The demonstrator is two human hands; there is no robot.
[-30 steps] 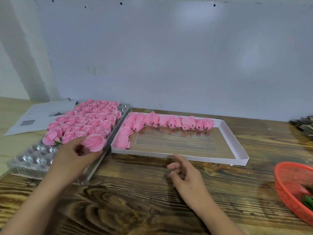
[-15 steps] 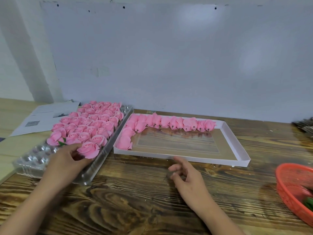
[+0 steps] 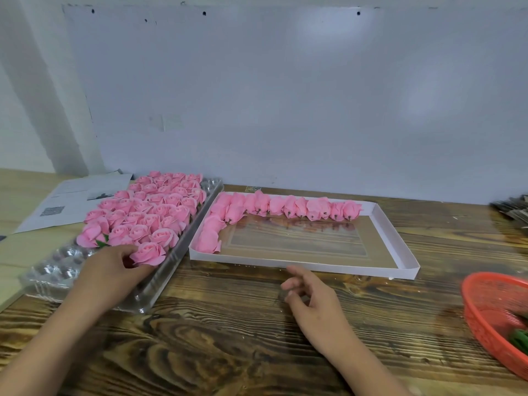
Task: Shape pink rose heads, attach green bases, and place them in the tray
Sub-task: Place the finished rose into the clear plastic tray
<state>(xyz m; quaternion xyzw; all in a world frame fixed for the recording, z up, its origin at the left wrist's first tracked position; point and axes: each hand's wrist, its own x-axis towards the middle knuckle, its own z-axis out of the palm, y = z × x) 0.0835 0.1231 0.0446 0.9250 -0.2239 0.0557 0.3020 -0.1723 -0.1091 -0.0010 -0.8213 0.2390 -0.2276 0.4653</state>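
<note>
While the left hand (image 3: 114, 270) curls its fingers and thumb round a finished pink fabric rose head (image 3: 148, 253), it holds that flower over the near edge of the clear plastic blister tray (image 3: 57, 270), just in front of the packed rows of pink roses (image 3: 151, 210) beyond its fingertips. Whether the rose already sits in a cup or hangs just above one cannot be told. By this reading the step in hand is the placing of a completed rose. Empty cups lie to the outer side of that hand.

Across the wooden surface (image 3: 228, 338), the right hand (image 3: 311, 301) rests loosely curled and holds nothing. Just beyond it stands the shallow white cardboard box (image 3: 400, 247) with unshaped pink rose buds (image 3: 285, 207) lined along its far and left walls. Well out to its right is the red plastic mesh basket (image 3: 485, 315) holding green bases (image 3: 518, 338).

The next move probably calls for letting go of the flower, then reaching for a fresh bud and a green base.
</note>
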